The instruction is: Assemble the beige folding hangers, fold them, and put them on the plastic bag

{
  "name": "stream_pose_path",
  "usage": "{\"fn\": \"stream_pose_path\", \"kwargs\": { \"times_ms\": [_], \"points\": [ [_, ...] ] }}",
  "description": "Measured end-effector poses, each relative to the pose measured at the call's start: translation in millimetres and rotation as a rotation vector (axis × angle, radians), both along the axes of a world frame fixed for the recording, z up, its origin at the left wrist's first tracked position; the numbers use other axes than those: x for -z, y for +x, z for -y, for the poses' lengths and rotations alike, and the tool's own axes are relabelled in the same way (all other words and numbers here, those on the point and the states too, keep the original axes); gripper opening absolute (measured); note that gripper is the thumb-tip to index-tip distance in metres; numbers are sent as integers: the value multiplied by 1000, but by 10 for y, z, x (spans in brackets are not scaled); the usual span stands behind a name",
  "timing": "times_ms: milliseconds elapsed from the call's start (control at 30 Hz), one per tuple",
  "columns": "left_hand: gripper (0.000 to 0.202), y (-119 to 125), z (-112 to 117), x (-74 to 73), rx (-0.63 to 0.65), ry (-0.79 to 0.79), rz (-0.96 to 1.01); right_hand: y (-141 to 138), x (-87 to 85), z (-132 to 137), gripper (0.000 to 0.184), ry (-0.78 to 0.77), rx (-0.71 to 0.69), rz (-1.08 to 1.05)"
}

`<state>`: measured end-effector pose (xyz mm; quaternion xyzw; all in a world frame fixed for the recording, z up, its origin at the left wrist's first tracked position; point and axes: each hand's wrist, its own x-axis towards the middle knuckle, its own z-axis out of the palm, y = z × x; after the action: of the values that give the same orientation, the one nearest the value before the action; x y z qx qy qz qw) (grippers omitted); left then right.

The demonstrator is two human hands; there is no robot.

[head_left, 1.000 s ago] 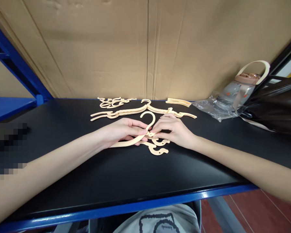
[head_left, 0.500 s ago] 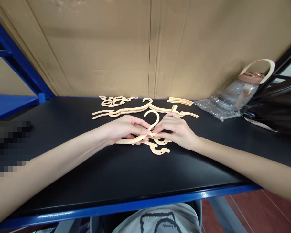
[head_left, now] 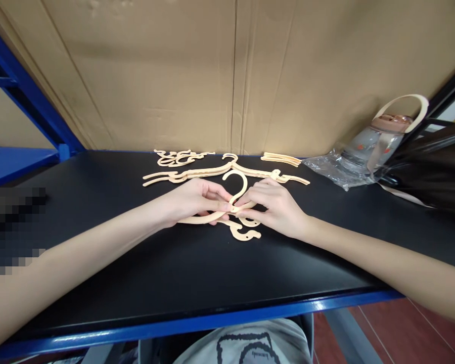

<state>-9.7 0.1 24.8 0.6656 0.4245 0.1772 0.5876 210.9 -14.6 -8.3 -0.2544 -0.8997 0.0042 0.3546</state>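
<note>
On the black table (head_left: 197, 268) we see a clear bottle (head_left: 371, 144), its contents indistinct; mid-table, our left hand (head_left: 195, 199) grips a hooked hanger piece (head_left: 245, 186), our right hand (head_left: 276, 206) pinching an adjoining arm (head_left: 246, 206).

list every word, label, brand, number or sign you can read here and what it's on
No text is readable.
Grey garment at the bottom edge: a small dark word within its printed design, too small and blurred to read.
Held hanger: no lettering visible.
Bottle: orange marks, no lettering I can make out.
</note>
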Motion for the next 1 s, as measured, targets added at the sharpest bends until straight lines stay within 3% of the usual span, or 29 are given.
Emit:
{"fn": "stream_pose_path", "kwargs": {
  "times_ms": [200,300,433,733,1000],
  "points": [
    [13,142,127,-40,-140,121,37,-41,-8,88,24,-176,244,52],
    [21,182,155,-18,-191,157,59,-56,-23,100,32,-223,345,100],
    [34,182,164,27,-204,176,76,-45,-34,74,29,-254,399,59],
    [42,145,167,83,-53,607,-92,-51,-8,28,22,-494,259,-170],
    [38,132,156,109,-51,600,-88,-20,-17,36,16,-481,175,-283]
  ]
}}
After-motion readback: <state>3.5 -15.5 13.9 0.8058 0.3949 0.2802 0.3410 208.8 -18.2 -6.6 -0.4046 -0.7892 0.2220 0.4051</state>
